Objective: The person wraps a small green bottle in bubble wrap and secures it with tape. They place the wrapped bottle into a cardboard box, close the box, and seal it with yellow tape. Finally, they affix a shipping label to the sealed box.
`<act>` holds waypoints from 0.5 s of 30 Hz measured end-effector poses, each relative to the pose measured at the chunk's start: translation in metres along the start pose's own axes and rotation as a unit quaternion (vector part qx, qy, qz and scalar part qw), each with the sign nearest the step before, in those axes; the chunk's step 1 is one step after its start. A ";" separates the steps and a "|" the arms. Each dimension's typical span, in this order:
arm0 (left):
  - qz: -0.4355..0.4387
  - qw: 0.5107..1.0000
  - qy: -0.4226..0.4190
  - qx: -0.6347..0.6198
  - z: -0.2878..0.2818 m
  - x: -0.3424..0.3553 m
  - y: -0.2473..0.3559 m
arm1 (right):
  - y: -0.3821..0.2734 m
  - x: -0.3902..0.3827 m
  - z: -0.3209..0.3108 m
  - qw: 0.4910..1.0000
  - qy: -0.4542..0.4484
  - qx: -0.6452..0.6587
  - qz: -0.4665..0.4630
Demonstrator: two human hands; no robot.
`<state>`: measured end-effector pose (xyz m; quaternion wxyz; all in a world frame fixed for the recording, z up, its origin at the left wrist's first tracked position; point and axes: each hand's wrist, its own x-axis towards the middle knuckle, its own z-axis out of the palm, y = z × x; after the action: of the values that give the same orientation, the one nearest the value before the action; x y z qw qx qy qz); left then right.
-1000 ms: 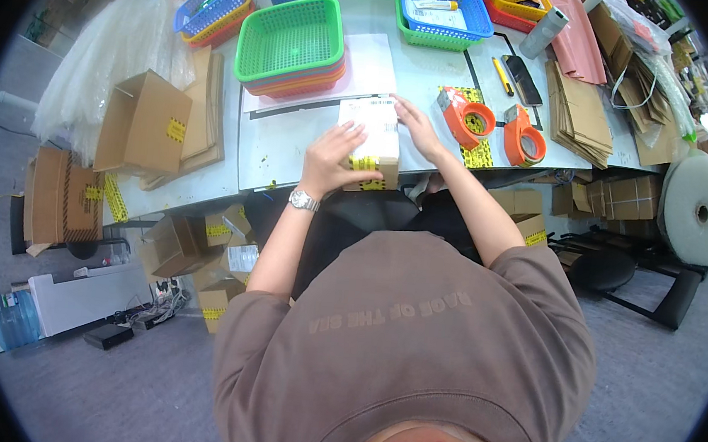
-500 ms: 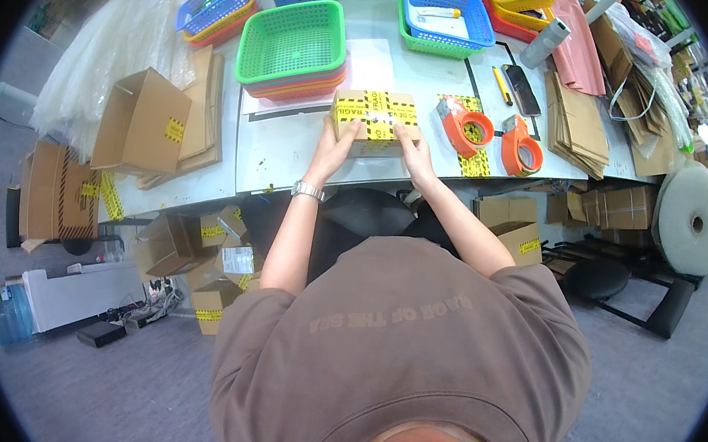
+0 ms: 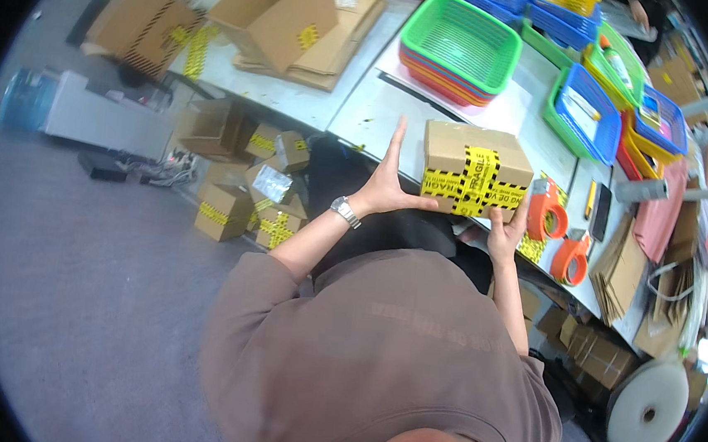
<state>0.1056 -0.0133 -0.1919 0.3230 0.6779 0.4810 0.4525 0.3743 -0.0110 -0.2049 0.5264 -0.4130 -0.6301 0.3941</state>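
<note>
A small brown cardboard box [image 3: 450, 143] has yellow-and-black tape crossed over the side facing me, at the table's front edge. My right hand [image 3: 507, 230] grips its lower right corner, fingers against the taped side. My left hand [image 3: 386, 187] is spread wide to the left of the box, the thumb stretched toward its lower left corner and the fingers pointing away from me. Whether that thumb touches the cardboard I cannot tell. The underside of the box is hidden.
Stacked green, red and orange baskets [image 3: 461, 42] stand behind the box. Orange tape dispensers [image 3: 548, 211], a yellow cutter [image 3: 590, 200] and a phone [image 3: 601, 212] lie to the right. A large open carton [image 3: 282, 20] sits at left, with taped boxes [image 3: 223, 211] on the floor.
My view has swung left, so the scene appears rotated. The box is turned to show its taped side. My left hand has come off it and spread; the right still holds it.
</note>
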 end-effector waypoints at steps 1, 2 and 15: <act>-0.082 0.986 -0.030 -0.144 -0.007 -0.012 -0.007 | 0.006 -0.002 0.010 0.997 -0.029 0.059 0.036; -0.157 0.942 -0.068 -0.289 -0.012 -0.016 -0.008 | 0.008 -0.003 0.017 0.990 -0.048 0.111 0.072; -0.228 0.892 -0.120 0.371 -0.219 -0.116 -0.003 | -0.004 0.026 0.020 0.976 -0.206 -0.063 0.028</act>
<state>-0.1128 -0.1211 -0.1454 0.1968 0.6694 0.7129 0.0704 0.3510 0.0106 -0.1956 0.3470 -0.3725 -0.7371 0.4445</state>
